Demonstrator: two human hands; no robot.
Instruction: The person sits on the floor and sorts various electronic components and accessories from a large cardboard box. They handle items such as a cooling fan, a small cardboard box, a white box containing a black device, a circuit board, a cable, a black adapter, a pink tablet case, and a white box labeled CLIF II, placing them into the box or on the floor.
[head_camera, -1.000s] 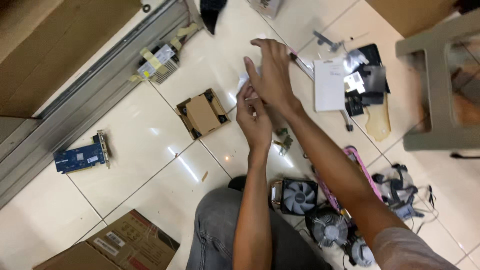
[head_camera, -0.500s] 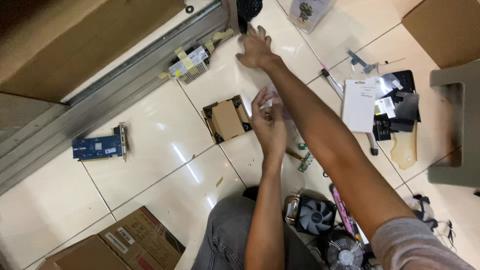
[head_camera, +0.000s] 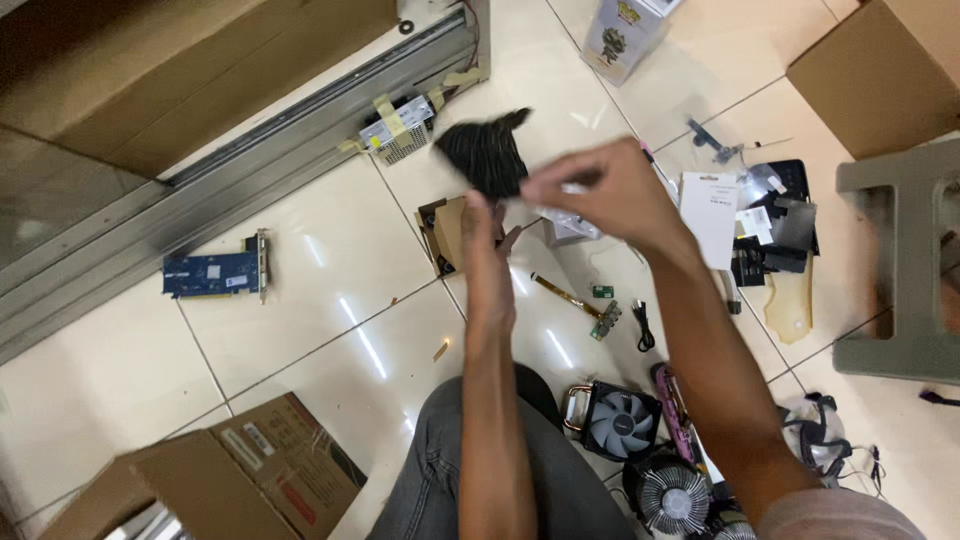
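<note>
My right hand is raised over the tiled floor and pinches the edge of a blurred black object at the upper middle of the head view. My left hand stands edge-on just below that object, fingers straight and touching its lower edge. A small clear plastic piece shows under my right hand; whether either hand holds it I cannot tell. Behind my left hand lies a small open brown box. My knee in grey trousers is at the bottom.
A blue circuit card lies at the left, a taped metal unit by the door track. Cooler fans sit near my knee. White paper, a grey stool and cardboard boxes surround me.
My right hand, which had reached far up to the black object, has pulled back toward me with it. My left hand stays raised in the middle.
</note>
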